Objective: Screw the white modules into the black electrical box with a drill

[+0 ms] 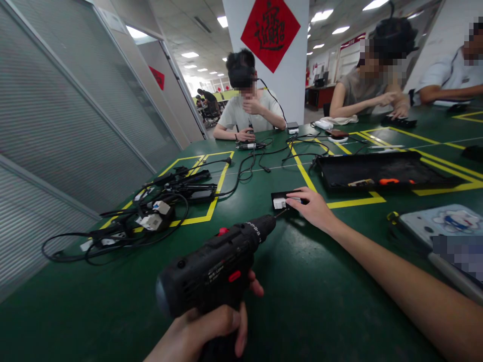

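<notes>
A black cordless drill (211,266) with red buttons fills the lower middle of the view. My left hand (207,327) is wrapped round its grip, and its bit points forward to the right. The bit's tip is close to the near edge of a small black box (276,195), though I cannot tell whether they touch. A white piece (279,203) sits inside that box. My right hand (312,208) grips the box from its right side, thumb and fingers over it, covering part of the contents.
Black cables and parts with white plugs (151,221) lie at left on the green table (324,311). A long black tray (377,168) holding orange items stands at right. Nearer is a pale blue case (441,223). Several people sit across the table; more cables lie at the back.
</notes>
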The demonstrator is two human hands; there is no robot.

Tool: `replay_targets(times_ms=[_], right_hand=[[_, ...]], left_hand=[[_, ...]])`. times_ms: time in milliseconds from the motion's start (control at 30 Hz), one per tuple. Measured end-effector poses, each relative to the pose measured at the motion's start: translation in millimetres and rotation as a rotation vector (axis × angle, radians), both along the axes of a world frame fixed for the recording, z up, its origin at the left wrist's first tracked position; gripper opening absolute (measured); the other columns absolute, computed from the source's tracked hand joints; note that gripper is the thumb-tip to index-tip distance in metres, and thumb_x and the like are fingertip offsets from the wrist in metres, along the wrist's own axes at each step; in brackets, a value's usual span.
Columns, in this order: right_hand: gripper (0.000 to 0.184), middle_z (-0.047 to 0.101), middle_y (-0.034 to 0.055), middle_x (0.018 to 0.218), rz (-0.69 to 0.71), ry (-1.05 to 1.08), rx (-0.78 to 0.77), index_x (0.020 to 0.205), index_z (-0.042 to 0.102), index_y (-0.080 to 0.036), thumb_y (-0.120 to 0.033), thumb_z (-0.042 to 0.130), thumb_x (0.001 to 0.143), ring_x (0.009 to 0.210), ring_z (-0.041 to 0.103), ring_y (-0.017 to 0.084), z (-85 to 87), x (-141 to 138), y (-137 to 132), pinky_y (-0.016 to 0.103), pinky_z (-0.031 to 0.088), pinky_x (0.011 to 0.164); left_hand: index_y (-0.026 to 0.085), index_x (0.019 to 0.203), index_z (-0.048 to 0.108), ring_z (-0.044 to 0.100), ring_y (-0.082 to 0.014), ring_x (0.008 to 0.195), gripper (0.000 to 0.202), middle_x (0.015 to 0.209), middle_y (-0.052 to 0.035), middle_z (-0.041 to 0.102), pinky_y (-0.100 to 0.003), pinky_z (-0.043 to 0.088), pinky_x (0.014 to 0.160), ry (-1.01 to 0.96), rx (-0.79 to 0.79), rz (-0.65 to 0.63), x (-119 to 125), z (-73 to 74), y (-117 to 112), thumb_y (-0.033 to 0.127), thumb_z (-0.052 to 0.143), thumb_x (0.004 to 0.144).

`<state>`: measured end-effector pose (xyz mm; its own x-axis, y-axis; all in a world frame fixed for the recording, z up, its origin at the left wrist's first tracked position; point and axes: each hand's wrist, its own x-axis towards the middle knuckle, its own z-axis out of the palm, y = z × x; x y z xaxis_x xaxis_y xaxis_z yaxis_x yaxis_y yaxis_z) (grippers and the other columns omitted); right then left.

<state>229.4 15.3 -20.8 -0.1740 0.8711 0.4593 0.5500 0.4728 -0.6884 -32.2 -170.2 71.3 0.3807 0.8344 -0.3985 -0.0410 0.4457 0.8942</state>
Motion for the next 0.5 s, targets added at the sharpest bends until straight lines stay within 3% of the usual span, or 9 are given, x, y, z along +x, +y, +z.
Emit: replay_targets(times_ms=[167,500], right_hand=[[0.021,0.058,0.0033,0.109,-0.007,0.000,0.008,0.103,0.070,-0.024,-0.037,0.061,0.088,0.096,0.056,0.019,0.2,0.1,-1.8,0.033,0.045,0.086],[0.021,0.060,0.0024,0.105,0.002,0.019,0.040,0.101,0.070,-0.024,-0.038,0.062,0.087,0.090,0.058,0.017,1.9,-3.6,-4.3,0.029,0.046,0.079]], left_hand=[[0.020,0.113,0.048,0.057,-0.0133,0.054,0.042,0.105,-0.0088,0.060,-0.032,0.042,0.057,0.092,0.077,-0.023,3.8,3.2,2.3,0.021,0.057,0.072],[0.015,0.107,0.048,0.054,-0.0106,0.051,0.040,0.093,-0.0050,0.062,-0.029,0.040,0.057,0.200,0.023,0.022,12.2,11.1,3.3,0.022,0.057,0.069]])
